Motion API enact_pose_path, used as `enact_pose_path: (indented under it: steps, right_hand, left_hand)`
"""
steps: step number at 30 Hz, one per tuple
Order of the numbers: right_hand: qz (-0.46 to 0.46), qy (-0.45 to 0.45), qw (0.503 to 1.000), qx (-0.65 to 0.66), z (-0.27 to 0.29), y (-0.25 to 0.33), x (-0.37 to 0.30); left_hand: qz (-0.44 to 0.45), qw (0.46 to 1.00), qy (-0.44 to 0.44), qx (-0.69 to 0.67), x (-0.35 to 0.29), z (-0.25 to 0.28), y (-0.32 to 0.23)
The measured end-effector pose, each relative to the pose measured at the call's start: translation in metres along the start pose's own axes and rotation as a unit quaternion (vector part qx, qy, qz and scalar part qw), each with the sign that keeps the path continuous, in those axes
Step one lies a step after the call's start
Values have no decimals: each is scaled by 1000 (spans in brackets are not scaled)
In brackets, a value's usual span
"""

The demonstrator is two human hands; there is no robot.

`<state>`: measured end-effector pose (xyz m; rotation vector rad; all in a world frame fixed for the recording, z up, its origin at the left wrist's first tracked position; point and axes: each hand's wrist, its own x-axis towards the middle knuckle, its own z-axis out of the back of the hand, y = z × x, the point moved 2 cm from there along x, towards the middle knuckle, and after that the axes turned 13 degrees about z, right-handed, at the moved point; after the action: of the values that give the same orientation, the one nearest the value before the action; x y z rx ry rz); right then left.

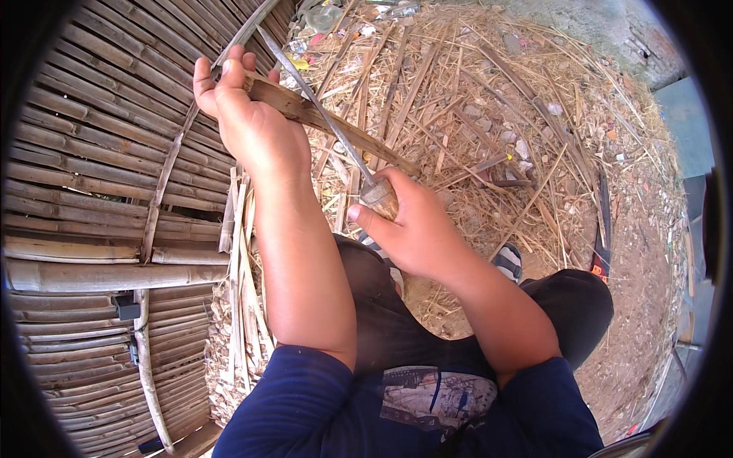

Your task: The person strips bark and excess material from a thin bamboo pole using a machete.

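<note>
My left hand (259, 126), up near the bamboo wall, is closed around the upper end of a split bamboo strip (347, 136). The strip slants down to the right from it. In my right hand (416, 229) is the round wooden handle of a knife (347, 149), with fingers wrapped about it and the thumb laid along its side. The long, narrow grey blade points up and to the left. It crosses over the bamboo strip, its far end reaching past my left fingers. Whether the edge bites into the strip I cannot tell.
A wall of bamboo poles (92, 153) stands at the left, with pale split strips (243, 282) beside it. Straw, shavings and long bamboo pieces (412, 76) litter the ground ahead. A long dark tool with red on it (601, 256) lies right of my knee.
</note>
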<state>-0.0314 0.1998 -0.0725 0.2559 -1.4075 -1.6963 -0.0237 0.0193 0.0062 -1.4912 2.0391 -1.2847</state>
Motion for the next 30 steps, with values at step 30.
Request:
enact_pose_path:
  steps: [30]
  right_hand:
    - [-27,18,998,60,-7,-36,-27]
  left_hand:
    - [34,983,171,-63,8,12,3]
